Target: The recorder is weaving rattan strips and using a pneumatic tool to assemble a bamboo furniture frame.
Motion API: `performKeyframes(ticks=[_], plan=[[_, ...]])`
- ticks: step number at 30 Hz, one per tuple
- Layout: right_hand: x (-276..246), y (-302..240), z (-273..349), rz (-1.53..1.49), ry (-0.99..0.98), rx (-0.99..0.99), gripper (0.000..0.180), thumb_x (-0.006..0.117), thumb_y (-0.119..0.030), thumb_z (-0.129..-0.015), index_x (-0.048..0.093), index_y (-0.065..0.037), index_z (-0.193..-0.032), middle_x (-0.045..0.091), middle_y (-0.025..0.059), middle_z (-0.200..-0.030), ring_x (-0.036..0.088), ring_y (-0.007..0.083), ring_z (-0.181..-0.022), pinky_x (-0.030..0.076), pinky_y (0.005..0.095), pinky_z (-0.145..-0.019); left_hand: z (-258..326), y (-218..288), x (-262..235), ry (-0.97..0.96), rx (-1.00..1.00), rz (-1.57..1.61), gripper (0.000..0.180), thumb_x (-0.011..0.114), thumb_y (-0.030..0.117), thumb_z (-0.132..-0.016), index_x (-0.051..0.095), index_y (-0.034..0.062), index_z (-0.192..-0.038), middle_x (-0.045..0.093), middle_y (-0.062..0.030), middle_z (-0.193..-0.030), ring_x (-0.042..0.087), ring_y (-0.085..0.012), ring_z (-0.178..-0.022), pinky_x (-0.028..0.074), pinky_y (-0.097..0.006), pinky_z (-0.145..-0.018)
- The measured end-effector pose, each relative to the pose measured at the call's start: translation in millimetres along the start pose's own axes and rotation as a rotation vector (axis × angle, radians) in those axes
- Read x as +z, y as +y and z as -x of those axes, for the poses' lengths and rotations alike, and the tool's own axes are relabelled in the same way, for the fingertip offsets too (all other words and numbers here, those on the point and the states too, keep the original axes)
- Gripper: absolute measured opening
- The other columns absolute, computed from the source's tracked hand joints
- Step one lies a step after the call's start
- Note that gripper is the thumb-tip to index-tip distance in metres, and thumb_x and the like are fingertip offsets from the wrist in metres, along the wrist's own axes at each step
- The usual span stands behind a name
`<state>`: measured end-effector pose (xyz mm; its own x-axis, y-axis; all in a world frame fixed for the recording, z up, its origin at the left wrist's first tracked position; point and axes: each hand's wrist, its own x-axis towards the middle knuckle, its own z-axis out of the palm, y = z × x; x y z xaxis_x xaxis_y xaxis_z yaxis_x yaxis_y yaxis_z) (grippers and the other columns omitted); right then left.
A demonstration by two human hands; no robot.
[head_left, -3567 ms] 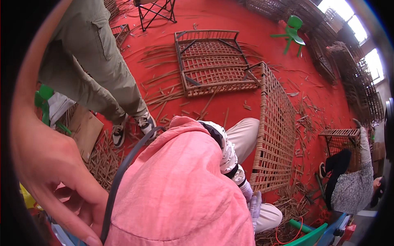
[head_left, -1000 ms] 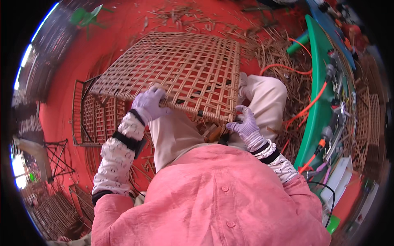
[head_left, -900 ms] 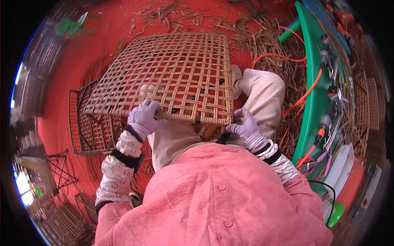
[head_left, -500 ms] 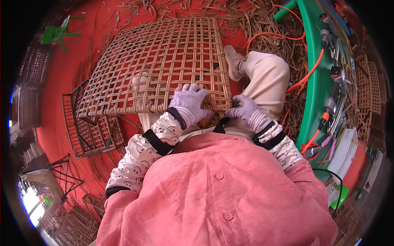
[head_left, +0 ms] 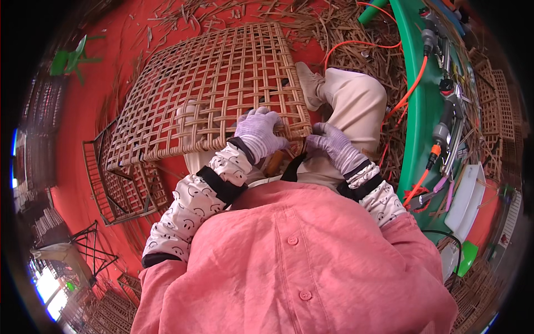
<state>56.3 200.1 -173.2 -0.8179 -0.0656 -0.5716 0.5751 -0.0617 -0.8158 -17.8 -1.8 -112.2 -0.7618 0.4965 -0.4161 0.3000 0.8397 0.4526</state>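
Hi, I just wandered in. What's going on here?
A person in a pink button-front shirt and striped lilac gloves is handling a flat brown woven lattice panel. The left hand lies over its near edge, and the right hand is at its near right corner; its exact grip is unclear. On the right, grey elongated tools lie on a green table. Loose brown strips litter the red floor.

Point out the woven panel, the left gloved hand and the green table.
Woven panel (head_left: 208,92): head view, middle of its lattice.
Left gloved hand (head_left: 258,133): head view, back of the hand.
Green table (head_left: 418,139): head view, bare left rim.
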Motion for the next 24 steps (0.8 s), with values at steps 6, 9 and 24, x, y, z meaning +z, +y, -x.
performKeyframes(ticks=[6, 9, 24], plan=[[-2, -1, -9, -0.296, -0.055, 0.031, 0.041, 0.067, -0.008, -0.079, 0.048, 0.002, -0.114, 0.059, 0.0071, -0.1, 0.057, 0.0157, -0.09, 0.048, 0.0278, -0.079, -2, 4, 19, 0.292, 0.146, 0.033, 0.053, 0.072, 0.042, -0.063, 0.058, 0.0129, -0.106, 0.05, -0.0102, -0.111, 0.044, -0.0287, -0.112, 0.03, -0.042, -0.097], [-7, 3, -16, -0.321, -0.087, 0.053, 0.041, 0.066, -0.011, -0.08, 0.048, 0.001, -0.115, 0.059, 0.0061, -0.1, 0.056, 0.0155, -0.09, 0.047, 0.0276, -0.079, -8, 14, 21, 0.33, 0.198, 0.038, 0.051, 0.073, 0.04, -0.062, 0.059, 0.0136, -0.105, 0.05, -0.0101, -0.111, 0.043, -0.0284, -0.112, 0.03, -0.042, -0.097], [8, -7, -2, -0.011, 0.14, 0.037, 0.035, 0.071, -0.002, -0.072, 0.043, -0.003, -0.093, 0.05, 0.0078, -0.085, 0.058, 0.0203, -0.061, 0.055, 0.0339, -0.052, -19, 21, 40, 0.443, 0.393, 0.078, 0.03, 0.067, 0.015, -0.065, 0.055, 0.0078, -0.091, 0.051, -0.0097, -0.1, 0.052, -0.0307, -0.095, 0.044, -0.041, -0.082]])
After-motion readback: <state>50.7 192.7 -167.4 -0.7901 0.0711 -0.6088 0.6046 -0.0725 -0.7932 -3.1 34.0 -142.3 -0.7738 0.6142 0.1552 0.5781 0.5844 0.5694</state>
